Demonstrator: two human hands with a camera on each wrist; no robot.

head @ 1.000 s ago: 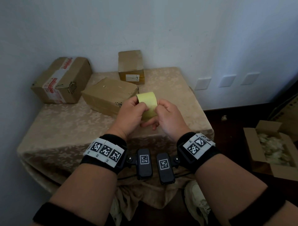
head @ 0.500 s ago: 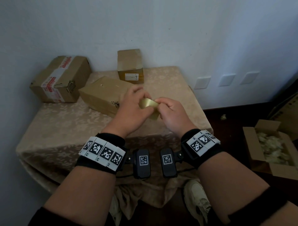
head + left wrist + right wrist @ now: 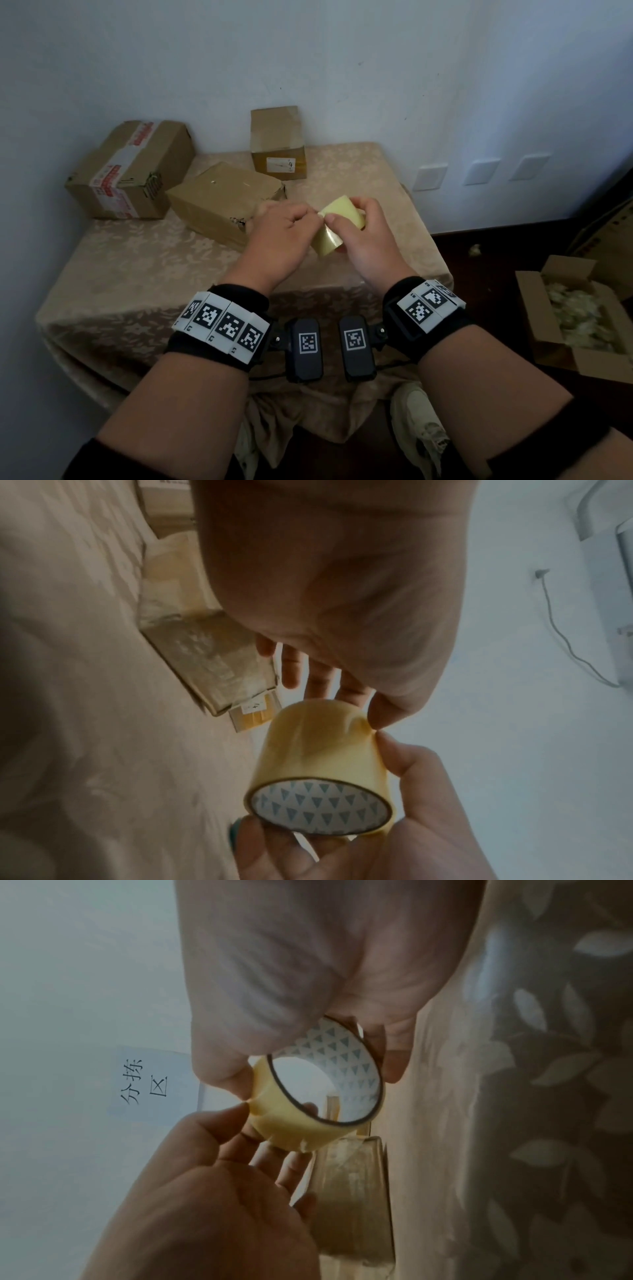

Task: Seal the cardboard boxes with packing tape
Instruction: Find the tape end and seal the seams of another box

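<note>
- Both forearms reach forward over the near edge of the table (image 3: pixel 137 274), and the two hands meet above it at the tape roll (image 3: pixel 337 222).
- The right hand (image 3: pixel 363 236) holds the roll in the air, just right of the middle box (image 3: pixel 222 198). Its fingers are curled round the far side of the roll and its thumb (image 3: pixel 337 221) presses on the outer yellow surface.
- In the right wrist view the roll's inner core (image 3: pixel 342 1056) shows a pattern of small triangles, and the thumb lies on the rim.
- The left hand (image 3: pixel 281 236) is just left of the roll, back of the hand up. Its thumb and first finger are pinched together at the tape surface, next to the right thumb; the other fingers (image 3: pixel 291 666) are loosely spread behind the roll.
- Whether a free tape end is already lifted, I cannot tell.
- A taped box (image 3: pixel 130 168) stands left of the middle box, and a small box (image 3: pixel 277 144) stands behind it at the wall.
- An open box (image 3: pixel 579 308) is on the floor, well to the right of the table.
</note>
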